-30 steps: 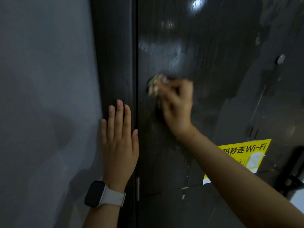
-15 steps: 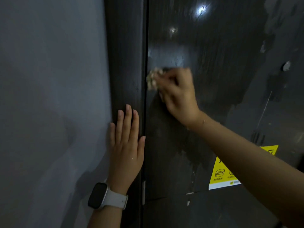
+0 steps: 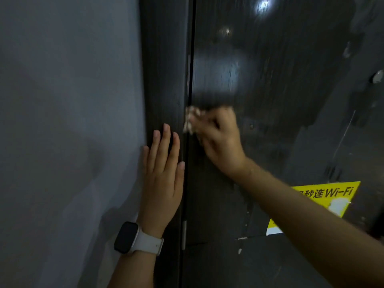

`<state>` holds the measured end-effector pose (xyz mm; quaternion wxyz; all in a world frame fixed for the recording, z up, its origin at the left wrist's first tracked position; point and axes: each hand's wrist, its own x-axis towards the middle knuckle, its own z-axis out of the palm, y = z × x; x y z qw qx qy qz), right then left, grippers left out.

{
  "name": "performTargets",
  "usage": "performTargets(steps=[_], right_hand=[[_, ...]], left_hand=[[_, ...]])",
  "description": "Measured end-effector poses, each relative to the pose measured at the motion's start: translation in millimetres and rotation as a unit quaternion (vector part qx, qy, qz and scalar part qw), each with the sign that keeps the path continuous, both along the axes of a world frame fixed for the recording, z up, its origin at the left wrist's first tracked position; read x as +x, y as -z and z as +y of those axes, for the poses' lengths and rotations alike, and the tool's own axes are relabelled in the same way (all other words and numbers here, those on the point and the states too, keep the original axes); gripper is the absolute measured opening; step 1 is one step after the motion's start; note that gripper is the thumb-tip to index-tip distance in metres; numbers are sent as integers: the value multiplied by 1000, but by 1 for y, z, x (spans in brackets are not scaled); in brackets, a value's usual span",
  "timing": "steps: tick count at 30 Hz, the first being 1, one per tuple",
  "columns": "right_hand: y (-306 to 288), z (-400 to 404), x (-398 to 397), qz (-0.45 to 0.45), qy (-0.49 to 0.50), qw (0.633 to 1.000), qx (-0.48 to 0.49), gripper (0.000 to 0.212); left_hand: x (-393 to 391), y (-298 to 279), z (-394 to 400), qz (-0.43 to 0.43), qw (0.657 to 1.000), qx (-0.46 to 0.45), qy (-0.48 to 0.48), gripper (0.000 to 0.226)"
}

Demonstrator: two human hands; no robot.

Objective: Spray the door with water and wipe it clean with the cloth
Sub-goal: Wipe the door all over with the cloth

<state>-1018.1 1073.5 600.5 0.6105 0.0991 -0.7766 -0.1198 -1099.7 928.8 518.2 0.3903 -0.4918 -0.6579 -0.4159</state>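
Two hands, one cloth, one door, one door frame, one yellow sticker and one smartwatch are in view. The left hand (image 3: 163, 173) lies flat on the dark door frame (image 3: 164, 69), fingers straight and together, holding nothing; the smartwatch (image 3: 133, 239) with a white band sits on its wrist. The right hand (image 3: 218, 138) has its fingers curled round a crumpled pale cloth (image 3: 190, 119) and presses it against the door (image 3: 280, 100), right at the door's left edge beside the gap to the frame.

Most of the cloth is hidden under the fingers; only a blurred, whitish tuft sticks out to the left. The right forearm covers the left part of the yellow sticker (image 3: 324, 196), so only "Wi-Fi" and some characters show. No spray bottle is visible. A small round fitting at the right edge is too dim to identify.

The door is dark and glossy, with vertical wet streaks, two blurred light reflections near the top and a pale hazy patch just above the cloth. The grey wall (image 3: 68, 121) fills the left side.
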Motion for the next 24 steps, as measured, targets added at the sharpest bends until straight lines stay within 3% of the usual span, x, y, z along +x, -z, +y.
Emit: performTargets(steps=[2,6,10,12,16,19,21,24], right_hand=[[52,3,6,-57,-12,998,19,35],[141,11,19,-164,-28,985,40,27],[171,19,25,-226,-24,971,68,28],[150,19,28,-220,-31,973,67,23],[82,17,28,-52,-12,997,-60,22],[79,15,23,18,3,993,-116,22],[115,15,22,-10,-9,996,-86,23],[194,12,24,-161,-33,986,-19,23]], left_hand=[[1,1,-2,-8,1000,5,16,56],[0,18,-5,-7,1000,-18,-9,60],[0,42,-3,5,996,-52,-66,66],[3,50,-1,4,995,-55,-84,66],[3,56,2,10,993,-63,-103,66],[2,56,3,12,992,-64,-109,65],[1,57,3,12,993,-60,-105,66],[0,57,3,11,993,-56,-101,67]])
